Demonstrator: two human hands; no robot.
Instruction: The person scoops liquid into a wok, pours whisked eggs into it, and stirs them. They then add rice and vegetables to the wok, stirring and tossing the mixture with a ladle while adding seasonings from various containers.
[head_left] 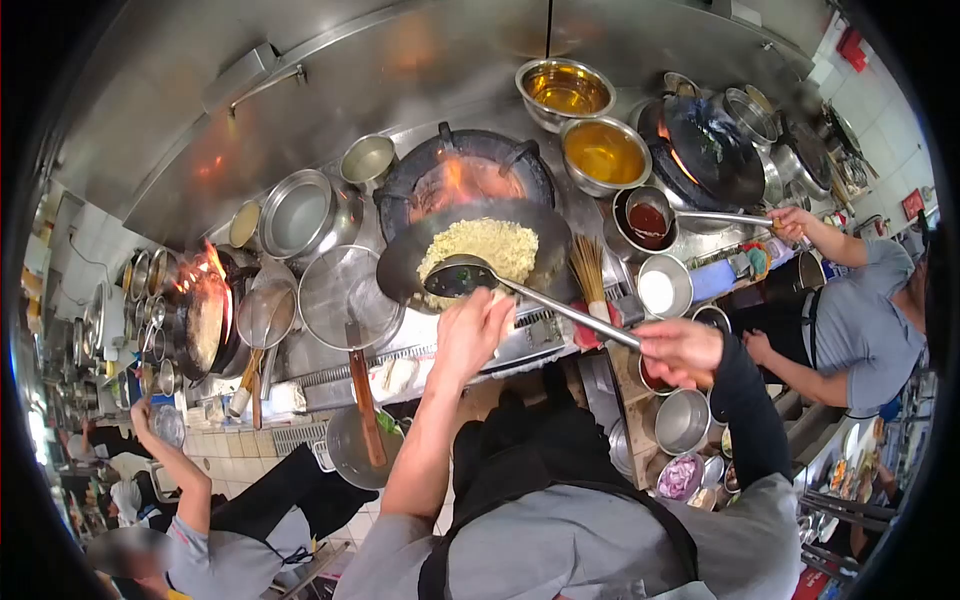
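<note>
A dark wok (550,240) sits tilted in front of the lit burner (455,180), with pale yellow fried rice (490,240) heaped in it. My left hand (470,335) is closed at the wok's near rim; a bit of pale cloth shows beside the fingers, and the exact grip is hidden. My right hand (685,350) is wrapped round the end of a long-handled ladle (570,312). The ladle's dark bowl rests over the near left part of the rice, with a few green bits in it.
Bowls of yellow oil (605,155) stand behind right, near a pot of dark red sauce (647,222). A bamboo brush (588,265) and a wire strainer (345,295) flank the wok. Co-workers stand left (235,550) and right (870,325); another wok flames (205,320) at left.
</note>
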